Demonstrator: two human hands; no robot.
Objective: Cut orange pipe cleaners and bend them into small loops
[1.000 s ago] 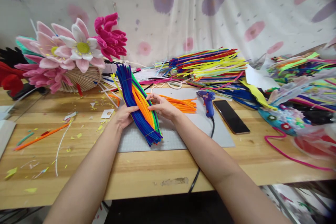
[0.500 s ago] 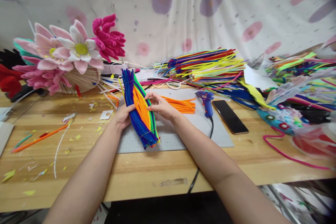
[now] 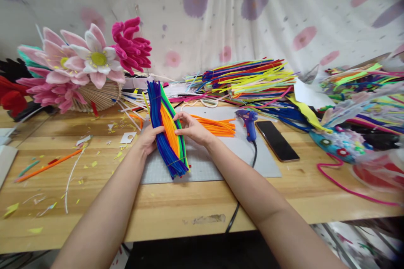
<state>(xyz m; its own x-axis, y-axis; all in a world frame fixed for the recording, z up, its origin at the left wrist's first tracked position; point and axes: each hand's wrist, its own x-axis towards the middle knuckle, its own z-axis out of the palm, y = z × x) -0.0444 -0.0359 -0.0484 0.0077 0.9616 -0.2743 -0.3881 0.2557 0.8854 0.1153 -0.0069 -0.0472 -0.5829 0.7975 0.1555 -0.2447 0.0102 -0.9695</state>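
Between my hands is a bundle of pipe cleaners point(image 3: 163, 148), blue on the left, orange in the middle, green and yellow on the right, tied near both ends. It tilts over a grey cutting mat point(image 3: 208, 164). My left hand point(image 3: 149, 138) grips its left side, thumb lying across the blue ones. On the other side, my right hand point(image 3: 190, 128) pinches the green edge with thumb and forefinger, and the bundle's middle is spread so the orange shows. Loose orange pipe cleaners point(image 3: 221, 127) lie on the mat just right of my right hand.
A blue glue gun point(image 3: 250, 124) with a black cord rests on the mat, beside a phone point(image 3: 277, 141). Piles of coloured pipe cleaners point(image 3: 252, 76) line the back. Fuzzy flowers point(image 3: 97, 56) stand at left, above an orange stick point(image 3: 50, 166) and paper scraps point(image 3: 128, 138).
The bundle has turned slightly, its lower end shifting a little to the left. Both hands keep nearly the same hold.
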